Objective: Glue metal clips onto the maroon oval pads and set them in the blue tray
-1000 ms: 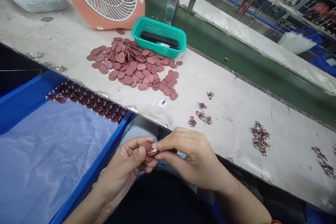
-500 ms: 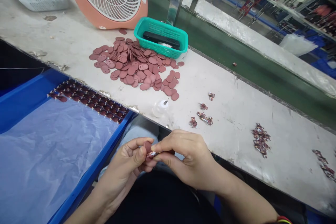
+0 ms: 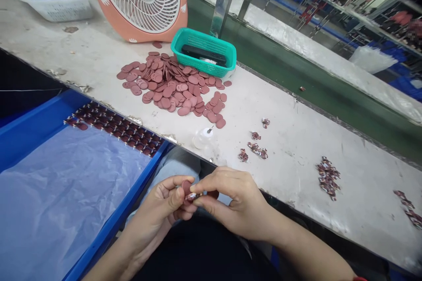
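Observation:
Close to my body, below the table edge, my left hand (image 3: 166, 199) pinches a reddish-brown oval disc (image 3: 186, 185) between thumb and fingers. Against it sits a small white-and-brown figure piece (image 3: 191, 196), which the thumb and forefinger of my right hand (image 3: 235, 197) grip from the other side. Another brown oval part (image 3: 213, 194) shows between the right fingers; whether it joins the small piece is hidden. Both hands are closed and their fingertips nearly meet. On the table just ahead stands a clear bottle with a thin needle tip (image 3: 202, 137).
Brown oval discs (image 3: 168, 90) lie heaped by a green basket (image 3: 204, 69) and an orange fan (image 3: 123, 26). Small figure pieces (image 3: 328, 178) lie in clusters rightward. At left, a blue tray (image 3: 108, 232) holds rows of assembled brown parts (image 3: 132, 134). A white basket (image 3: 66, 11) stands behind.
The camera view has shifted a little, so the table things sit slightly lower in the picture. Both hands keep their grip on the parts, with only slight finger movement.

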The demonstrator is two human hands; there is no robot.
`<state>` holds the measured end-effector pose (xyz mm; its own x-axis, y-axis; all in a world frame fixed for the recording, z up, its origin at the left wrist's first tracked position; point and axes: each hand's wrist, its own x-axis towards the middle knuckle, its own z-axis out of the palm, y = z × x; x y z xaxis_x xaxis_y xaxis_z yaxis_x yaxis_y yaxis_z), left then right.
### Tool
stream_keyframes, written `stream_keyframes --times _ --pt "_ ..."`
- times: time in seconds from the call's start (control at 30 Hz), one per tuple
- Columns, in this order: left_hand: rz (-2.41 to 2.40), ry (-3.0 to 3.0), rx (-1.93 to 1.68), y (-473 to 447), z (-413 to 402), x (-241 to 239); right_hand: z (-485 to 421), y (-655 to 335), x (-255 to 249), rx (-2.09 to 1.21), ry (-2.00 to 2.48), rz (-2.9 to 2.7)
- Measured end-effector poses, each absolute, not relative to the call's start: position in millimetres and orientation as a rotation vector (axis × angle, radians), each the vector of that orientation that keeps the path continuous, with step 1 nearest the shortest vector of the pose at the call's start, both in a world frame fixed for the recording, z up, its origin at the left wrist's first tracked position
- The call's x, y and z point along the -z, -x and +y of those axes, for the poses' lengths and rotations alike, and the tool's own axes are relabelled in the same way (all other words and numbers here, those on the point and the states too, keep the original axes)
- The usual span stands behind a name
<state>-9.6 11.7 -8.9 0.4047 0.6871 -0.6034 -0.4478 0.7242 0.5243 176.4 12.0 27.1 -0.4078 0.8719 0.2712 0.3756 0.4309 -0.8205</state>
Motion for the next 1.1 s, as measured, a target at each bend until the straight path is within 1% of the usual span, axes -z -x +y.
stream_keyframes --times 0.17,0.33,0.6,0.7,0.8,0.93,1.0,1.1 --pt "0.825 -0.268 -0.712 16 13 17 10 -177 -33 -0.838 1.07 -1.912" --pt "0.786 -0.195 -0.714 20 18 22 14 -172 -27 -0.893 1.119 -1.863" --pt "0.746 -0.275 -0.731 28 22 20 23 -158 -27 -0.981 1.103 -1.845" --pt "0.734 -0.312 -0.736 32 24 20 25 -153 -26 -0.943 1.062 -1.822" --pt "0.829 -0.35 -0.791 36 24 22 25 -145 -21 -0.758 1.049 -1.827" --pt "1.097 -0.465 -1.122 43 23 28 27 -126 -4 -0.287 1.097 -1.895" --pt "1.156 -0.544 -1.221 47 23 28 30 -115 6 -0.091 1.074 -1.96" --pt "1.207 -0.597 -1.228 52 24 25 36 -98 22 0.001 1.025 -2.042"
